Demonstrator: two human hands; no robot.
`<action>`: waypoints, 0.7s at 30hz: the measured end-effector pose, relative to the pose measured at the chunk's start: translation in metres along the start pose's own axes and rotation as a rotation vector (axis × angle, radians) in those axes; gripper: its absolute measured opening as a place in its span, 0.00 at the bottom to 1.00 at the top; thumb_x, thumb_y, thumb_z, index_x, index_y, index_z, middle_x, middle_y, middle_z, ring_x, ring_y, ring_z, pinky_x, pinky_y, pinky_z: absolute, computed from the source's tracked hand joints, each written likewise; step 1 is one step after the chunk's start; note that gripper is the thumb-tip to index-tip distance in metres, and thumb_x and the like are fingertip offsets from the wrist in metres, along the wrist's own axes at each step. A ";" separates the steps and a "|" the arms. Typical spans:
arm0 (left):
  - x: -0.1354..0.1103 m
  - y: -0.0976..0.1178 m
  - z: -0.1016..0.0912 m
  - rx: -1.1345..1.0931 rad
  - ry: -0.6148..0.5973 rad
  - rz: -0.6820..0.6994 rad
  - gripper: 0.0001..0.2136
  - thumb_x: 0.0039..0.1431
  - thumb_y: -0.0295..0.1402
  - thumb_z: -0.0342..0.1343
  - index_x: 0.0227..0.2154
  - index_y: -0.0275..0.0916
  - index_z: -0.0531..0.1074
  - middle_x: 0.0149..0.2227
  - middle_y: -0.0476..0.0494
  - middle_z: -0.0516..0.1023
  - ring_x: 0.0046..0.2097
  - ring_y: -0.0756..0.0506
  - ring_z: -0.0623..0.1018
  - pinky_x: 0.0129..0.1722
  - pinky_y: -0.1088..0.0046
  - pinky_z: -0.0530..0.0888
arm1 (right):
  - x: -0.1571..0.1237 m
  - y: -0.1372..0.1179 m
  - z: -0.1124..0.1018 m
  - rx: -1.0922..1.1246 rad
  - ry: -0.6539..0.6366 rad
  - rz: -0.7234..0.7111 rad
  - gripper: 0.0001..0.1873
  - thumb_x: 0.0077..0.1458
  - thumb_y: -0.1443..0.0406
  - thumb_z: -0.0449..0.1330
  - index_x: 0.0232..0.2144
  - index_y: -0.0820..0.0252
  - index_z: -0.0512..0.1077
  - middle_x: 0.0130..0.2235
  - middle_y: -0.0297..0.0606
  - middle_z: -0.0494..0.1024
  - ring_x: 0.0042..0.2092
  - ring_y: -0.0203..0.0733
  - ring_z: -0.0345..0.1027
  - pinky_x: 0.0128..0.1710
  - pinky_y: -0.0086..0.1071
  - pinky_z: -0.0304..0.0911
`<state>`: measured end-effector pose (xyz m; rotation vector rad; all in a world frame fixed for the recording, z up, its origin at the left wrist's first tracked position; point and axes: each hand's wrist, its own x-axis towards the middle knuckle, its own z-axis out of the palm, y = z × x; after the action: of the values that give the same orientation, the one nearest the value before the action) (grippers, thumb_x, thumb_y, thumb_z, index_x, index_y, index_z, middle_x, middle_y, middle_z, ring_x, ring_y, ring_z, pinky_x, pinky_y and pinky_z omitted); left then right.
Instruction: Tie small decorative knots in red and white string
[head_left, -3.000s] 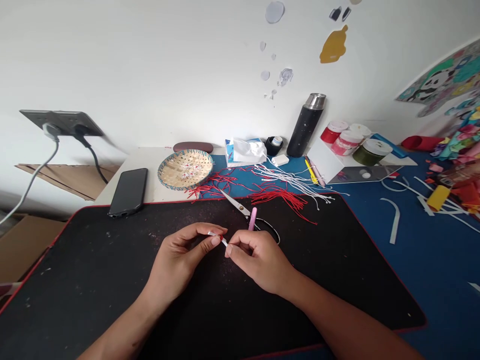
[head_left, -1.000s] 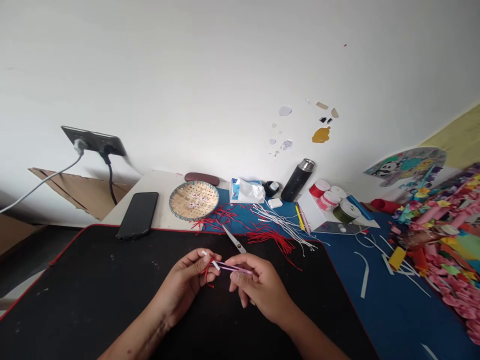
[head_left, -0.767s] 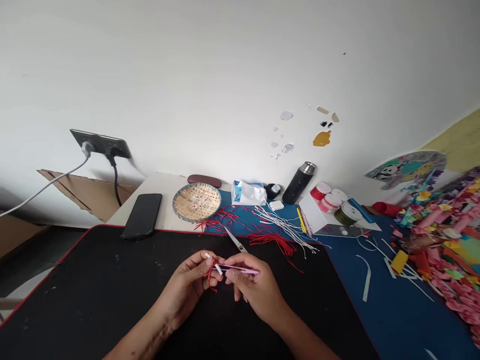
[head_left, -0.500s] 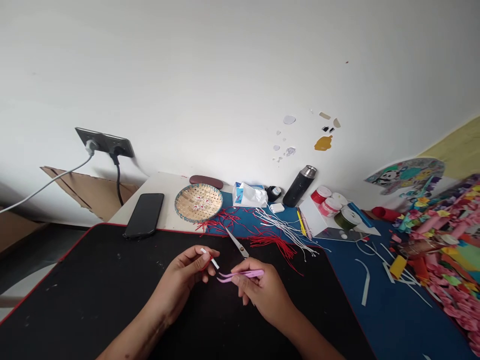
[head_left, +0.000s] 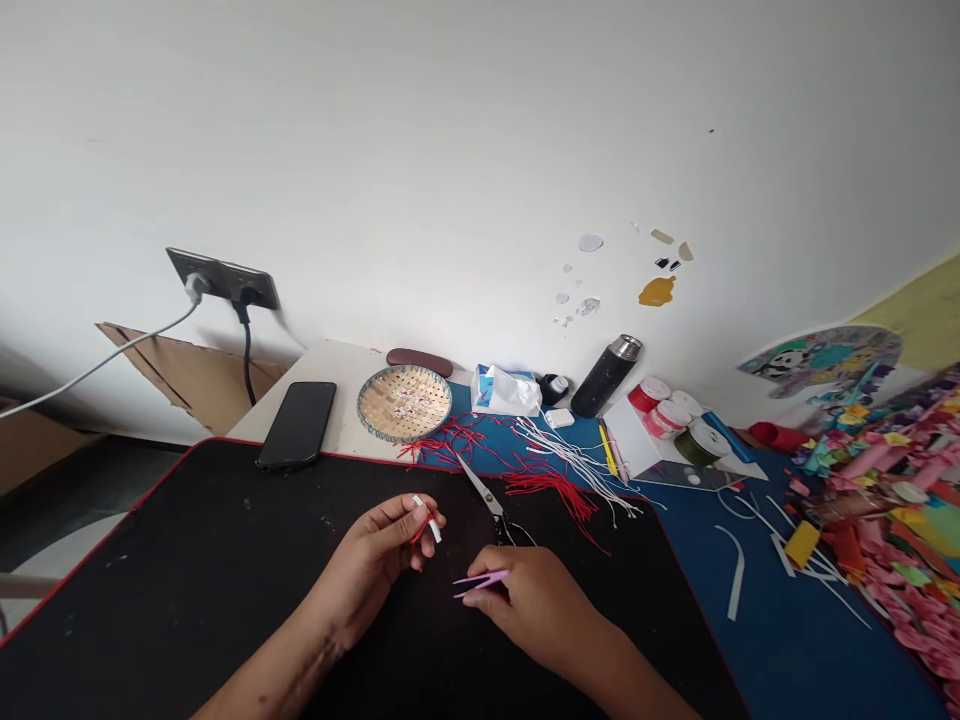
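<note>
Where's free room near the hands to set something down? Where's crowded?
Open black mat lies left of the left hand, below the phone. A smaller patch of blue mat sits right of the right hand, before the white strips. Crowded: scissors, red threads and white cords along the mat's far edge.

From where I sit, this reads as a craft corner in someone's home, not a workshop: a desk against a plain white wall (head_left: 450, 150) (bits of paper (head_left: 590, 243) stuck on it), with a smartphone (head_left: 297, 425), a thermos (head_left: 606, 376) and a tissue box (head_left: 504, 392) at the far edge, beside a woven bamboo basket (head_left: 375, 410), loose red cords (head_left: 465, 437), lidded jars (head_left: 649, 396) and coloured paper (head_left: 885, 480) heaped at right.
</note>
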<state>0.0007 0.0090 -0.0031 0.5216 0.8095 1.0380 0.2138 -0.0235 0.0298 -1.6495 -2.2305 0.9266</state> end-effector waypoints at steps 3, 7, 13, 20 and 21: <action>0.001 0.000 -0.001 -0.029 -0.010 -0.027 0.17 0.45 0.39 0.78 0.34 0.33 0.83 0.33 0.41 0.82 0.28 0.50 0.74 0.25 0.77 0.70 | -0.002 0.004 0.003 -0.013 -0.011 -0.030 0.04 0.59 0.63 0.69 0.38 0.54 0.81 0.37 0.31 0.86 0.38 0.40 0.80 0.37 0.27 0.63; 0.002 -0.001 -0.003 -0.057 -0.032 -0.067 0.17 0.45 0.38 0.78 0.34 0.32 0.83 0.34 0.40 0.82 0.28 0.50 0.74 0.25 0.78 0.71 | -0.006 0.006 0.008 0.018 0.017 -0.076 0.02 0.61 0.63 0.67 0.37 0.54 0.81 0.37 0.31 0.86 0.37 0.39 0.80 0.37 0.26 0.64; 0.002 -0.002 -0.004 -0.085 -0.045 -0.073 0.18 0.44 0.38 0.78 0.34 0.32 0.84 0.32 0.41 0.82 0.27 0.51 0.74 0.24 0.79 0.71 | -0.006 0.006 0.007 0.095 0.208 -0.158 0.05 0.64 0.61 0.65 0.40 0.54 0.80 0.35 0.32 0.85 0.35 0.39 0.79 0.36 0.27 0.64; 0.000 -0.003 -0.004 -0.053 -0.098 -0.125 0.18 0.46 0.39 0.78 0.36 0.32 0.84 0.32 0.39 0.83 0.26 0.51 0.74 0.24 0.80 0.71 | -0.004 0.000 0.000 0.102 0.313 -0.278 0.08 0.65 0.59 0.63 0.42 0.55 0.78 0.34 0.33 0.85 0.32 0.38 0.79 0.34 0.27 0.65; 0.000 -0.003 -0.004 -0.051 -0.107 -0.132 0.18 0.46 0.39 0.77 0.36 0.32 0.83 0.32 0.39 0.83 0.26 0.52 0.74 0.24 0.80 0.71 | -0.004 -0.001 0.000 0.094 0.312 -0.286 0.08 0.66 0.58 0.63 0.42 0.55 0.78 0.34 0.33 0.85 0.32 0.38 0.79 0.33 0.27 0.65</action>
<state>-0.0004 0.0077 -0.0077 0.4701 0.7119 0.8997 0.2145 -0.0272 0.0312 -1.2881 -2.0992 0.6413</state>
